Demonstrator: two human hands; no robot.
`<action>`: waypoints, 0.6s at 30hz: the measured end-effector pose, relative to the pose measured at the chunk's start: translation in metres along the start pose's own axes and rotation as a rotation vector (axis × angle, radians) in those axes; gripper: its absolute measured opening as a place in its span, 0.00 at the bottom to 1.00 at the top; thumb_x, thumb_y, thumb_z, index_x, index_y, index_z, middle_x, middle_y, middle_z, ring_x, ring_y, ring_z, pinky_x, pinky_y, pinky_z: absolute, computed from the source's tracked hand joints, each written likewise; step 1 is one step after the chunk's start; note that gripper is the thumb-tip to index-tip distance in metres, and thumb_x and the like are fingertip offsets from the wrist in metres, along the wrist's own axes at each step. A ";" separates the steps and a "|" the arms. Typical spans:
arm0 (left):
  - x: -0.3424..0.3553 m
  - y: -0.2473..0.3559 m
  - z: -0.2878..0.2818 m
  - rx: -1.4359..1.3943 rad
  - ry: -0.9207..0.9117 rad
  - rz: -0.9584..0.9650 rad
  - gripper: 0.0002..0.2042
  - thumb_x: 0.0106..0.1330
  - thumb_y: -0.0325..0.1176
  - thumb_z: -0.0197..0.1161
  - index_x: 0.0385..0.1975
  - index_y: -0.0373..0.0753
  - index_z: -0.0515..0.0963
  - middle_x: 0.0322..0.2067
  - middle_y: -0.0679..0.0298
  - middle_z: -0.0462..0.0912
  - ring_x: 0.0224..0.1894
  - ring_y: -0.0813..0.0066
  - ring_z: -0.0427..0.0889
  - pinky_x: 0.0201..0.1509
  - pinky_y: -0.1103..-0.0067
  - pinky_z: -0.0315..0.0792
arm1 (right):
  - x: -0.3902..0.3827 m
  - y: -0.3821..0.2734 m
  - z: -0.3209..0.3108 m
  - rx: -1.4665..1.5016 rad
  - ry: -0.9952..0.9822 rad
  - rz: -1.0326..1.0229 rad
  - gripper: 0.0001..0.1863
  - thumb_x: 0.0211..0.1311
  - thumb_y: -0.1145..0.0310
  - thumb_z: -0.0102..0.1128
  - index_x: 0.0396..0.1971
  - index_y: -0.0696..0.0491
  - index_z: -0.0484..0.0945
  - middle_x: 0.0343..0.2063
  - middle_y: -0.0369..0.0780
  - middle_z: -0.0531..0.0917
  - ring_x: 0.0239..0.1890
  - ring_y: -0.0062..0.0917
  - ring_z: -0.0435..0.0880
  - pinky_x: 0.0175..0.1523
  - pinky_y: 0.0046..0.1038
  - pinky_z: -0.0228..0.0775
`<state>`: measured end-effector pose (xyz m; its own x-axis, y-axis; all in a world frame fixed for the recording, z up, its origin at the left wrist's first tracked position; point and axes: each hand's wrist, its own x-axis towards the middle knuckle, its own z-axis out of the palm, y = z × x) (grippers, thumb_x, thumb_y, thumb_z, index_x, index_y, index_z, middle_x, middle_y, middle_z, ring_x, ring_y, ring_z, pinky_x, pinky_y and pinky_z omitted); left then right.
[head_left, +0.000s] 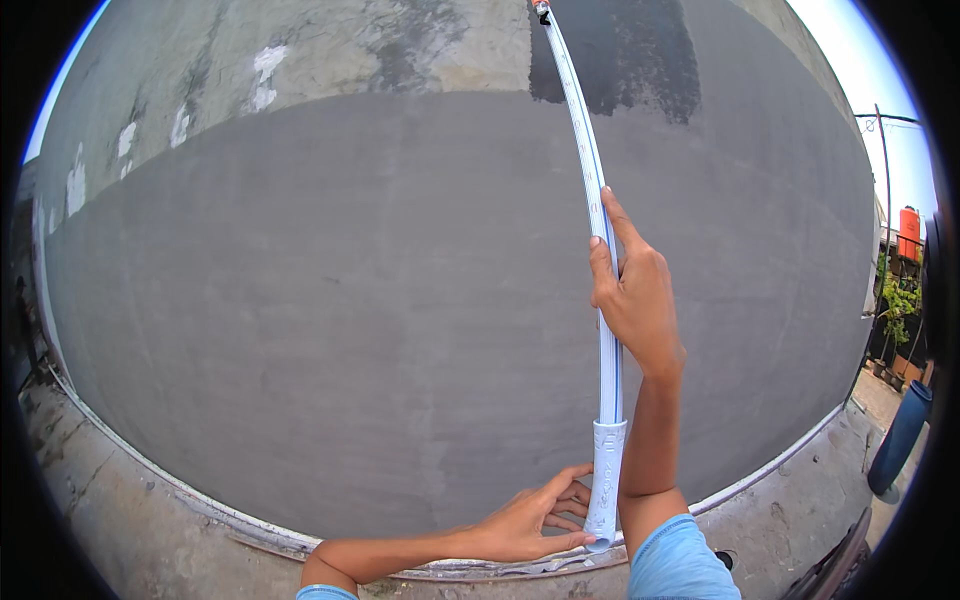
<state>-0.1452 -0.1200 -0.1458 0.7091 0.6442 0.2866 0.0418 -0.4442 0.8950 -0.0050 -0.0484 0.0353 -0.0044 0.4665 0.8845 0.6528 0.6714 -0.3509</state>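
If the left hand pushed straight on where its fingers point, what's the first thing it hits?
The pale grip on the white pole; the left hand sits right at it, though exact contact is hard to judge. Beyond, the right forearm looks next in line, but depth is unclear.

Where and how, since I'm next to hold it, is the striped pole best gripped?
Likely by the thicker handle at the lower end of the striped pole, from the left, where the left hand is. The right hand can steady it higher up, from the right: it's long, slim and nearly upright.
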 end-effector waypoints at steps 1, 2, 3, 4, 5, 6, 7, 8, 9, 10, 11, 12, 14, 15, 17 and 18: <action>0.003 0.006 -0.006 -0.017 0.054 0.034 0.40 0.65 0.33 0.67 0.70 0.34 0.47 0.53 0.50 0.74 0.57 0.62 0.77 0.63 0.66 0.74 | 0.017 -0.007 0.002 0.015 0.005 -0.006 0.28 0.69 0.68 0.50 0.67 0.57 0.65 0.16 0.43 0.79 0.18 0.31 0.80 0.31 0.35 0.74; 0.012 0.011 -0.011 -0.042 0.081 0.078 0.40 0.65 0.32 0.67 0.70 0.34 0.47 0.52 0.51 0.74 0.56 0.63 0.78 0.63 0.67 0.74 | 0.035 -0.005 0.003 -0.014 0.026 -0.006 0.28 0.69 0.68 0.49 0.67 0.57 0.65 0.20 0.45 0.81 0.23 0.33 0.83 0.35 0.36 0.76; 0.023 0.020 -0.015 -0.022 0.110 0.140 0.40 0.65 0.31 0.67 0.70 0.35 0.47 0.51 0.52 0.74 0.56 0.64 0.77 0.62 0.67 0.75 | 0.055 -0.002 0.002 -0.050 0.056 -0.008 0.27 0.69 0.67 0.49 0.67 0.56 0.65 0.24 0.47 0.84 0.28 0.35 0.86 0.40 0.38 0.78; 0.035 0.025 -0.023 0.000 0.153 0.195 0.39 0.65 0.30 0.67 0.70 0.35 0.47 0.50 0.53 0.74 0.55 0.64 0.77 0.61 0.67 0.76 | 0.074 0.001 0.004 -0.105 0.068 -0.008 0.28 0.69 0.66 0.48 0.68 0.55 0.64 0.27 0.47 0.84 0.31 0.37 0.87 0.42 0.39 0.78; 0.046 0.033 -0.029 0.027 0.195 0.219 0.39 0.65 0.30 0.66 0.70 0.36 0.47 0.50 0.53 0.74 0.55 0.64 0.77 0.61 0.67 0.76 | 0.093 -0.001 0.002 -0.151 0.082 -0.014 0.28 0.69 0.66 0.48 0.68 0.54 0.64 0.29 0.48 0.85 0.34 0.38 0.88 0.45 0.39 0.79; 0.059 0.032 -0.039 0.042 0.230 0.246 0.39 0.65 0.29 0.66 0.70 0.36 0.48 0.50 0.53 0.73 0.55 0.64 0.77 0.61 0.67 0.76 | 0.108 0.003 0.005 -0.177 0.082 -0.017 0.28 0.69 0.66 0.48 0.69 0.53 0.63 0.30 0.48 0.85 0.34 0.38 0.87 0.45 0.39 0.79; 0.070 0.027 -0.047 0.058 0.269 0.268 0.39 0.65 0.29 0.66 0.71 0.36 0.48 0.50 0.53 0.73 0.55 0.64 0.77 0.61 0.67 0.76 | 0.122 0.008 0.010 -0.198 0.079 -0.018 0.29 0.69 0.66 0.48 0.69 0.52 0.62 0.30 0.48 0.85 0.34 0.39 0.87 0.45 0.39 0.79; 0.079 0.019 -0.055 0.067 0.276 0.281 0.39 0.65 0.29 0.66 0.71 0.37 0.48 0.50 0.53 0.73 0.55 0.64 0.77 0.61 0.67 0.76 | 0.129 0.014 0.015 -0.220 0.078 -0.020 0.29 0.69 0.65 0.48 0.70 0.51 0.61 0.30 0.48 0.85 0.34 0.39 0.87 0.45 0.40 0.79; 0.088 0.009 -0.064 0.076 0.286 0.290 0.39 0.65 0.28 0.65 0.71 0.37 0.48 0.50 0.53 0.73 0.55 0.64 0.77 0.60 0.66 0.76 | 0.132 0.023 0.025 -0.212 0.073 -0.034 0.29 0.69 0.65 0.48 0.70 0.50 0.61 0.29 0.48 0.85 0.33 0.38 0.87 0.44 0.39 0.79; 0.096 0.001 -0.069 0.081 0.287 0.302 0.38 0.65 0.28 0.65 0.71 0.37 0.48 0.50 0.53 0.73 0.56 0.64 0.77 0.60 0.66 0.76 | 0.133 0.034 0.032 -0.213 0.071 -0.043 0.30 0.70 0.65 0.48 0.71 0.50 0.60 0.28 0.47 0.85 0.32 0.38 0.87 0.43 0.39 0.79; 0.098 -0.007 -0.070 0.054 0.275 0.294 0.38 0.64 0.27 0.65 0.71 0.38 0.48 0.51 0.52 0.73 0.56 0.63 0.77 0.61 0.66 0.77 | 0.133 0.043 0.036 -0.218 0.071 -0.052 0.30 0.70 0.65 0.48 0.71 0.49 0.59 0.27 0.46 0.85 0.31 0.37 0.86 0.42 0.39 0.79; 0.097 -0.022 -0.071 0.041 0.272 0.262 0.38 0.64 0.27 0.65 0.70 0.37 0.48 0.51 0.52 0.73 0.56 0.63 0.77 0.61 0.65 0.77 | 0.125 0.051 0.044 -0.182 0.049 -0.040 0.30 0.70 0.65 0.48 0.71 0.49 0.59 0.24 0.45 0.83 0.28 0.36 0.85 0.40 0.39 0.78; 0.091 -0.052 -0.064 0.020 0.262 0.209 0.38 0.64 0.27 0.66 0.70 0.35 0.49 0.51 0.52 0.73 0.56 0.62 0.77 0.61 0.64 0.77 | 0.090 0.060 0.053 -0.114 0.016 -0.023 0.30 0.71 0.65 0.48 0.72 0.49 0.58 0.19 0.43 0.81 0.23 0.35 0.83 0.36 0.38 0.77; 0.087 -0.065 -0.057 0.039 0.238 0.166 0.38 0.64 0.27 0.66 0.70 0.34 0.49 0.51 0.51 0.73 0.56 0.61 0.77 0.61 0.64 0.76 | 0.070 0.066 0.055 -0.156 0.021 -0.018 0.30 0.71 0.65 0.48 0.72 0.48 0.57 0.18 0.40 0.79 0.20 0.30 0.80 0.34 0.36 0.75; 0.075 -0.091 -0.044 0.083 0.208 0.075 0.38 0.63 0.27 0.66 0.69 0.32 0.49 0.52 0.48 0.74 0.57 0.59 0.77 0.62 0.64 0.76 | 0.031 0.080 0.068 -0.190 0.007 -0.014 0.30 0.73 0.65 0.48 0.73 0.47 0.55 0.14 0.37 0.74 0.14 0.25 0.75 0.29 0.33 0.71; 0.069 -0.106 -0.037 0.095 0.174 0.039 0.38 0.63 0.27 0.66 0.69 0.31 0.49 0.53 0.46 0.74 0.57 0.58 0.77 0.62 0.64 0.76 | 0.010 0.088 0.074 -0.195 -0.006 -0.009 0.31 0.73 0.66 0.47 0.73 0.47 0.54 0.12 0.37 0.72 0.13 0.24 0.73 0.26 0.33 0.68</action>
<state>-0.1268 -0.0056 -0.2084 0.5792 0.7200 0.3823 0.0891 -0.5221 0.8482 -0.0033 0.0575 -0.0096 -0.0144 0.4649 0.8853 0.7870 0.5514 -0.2767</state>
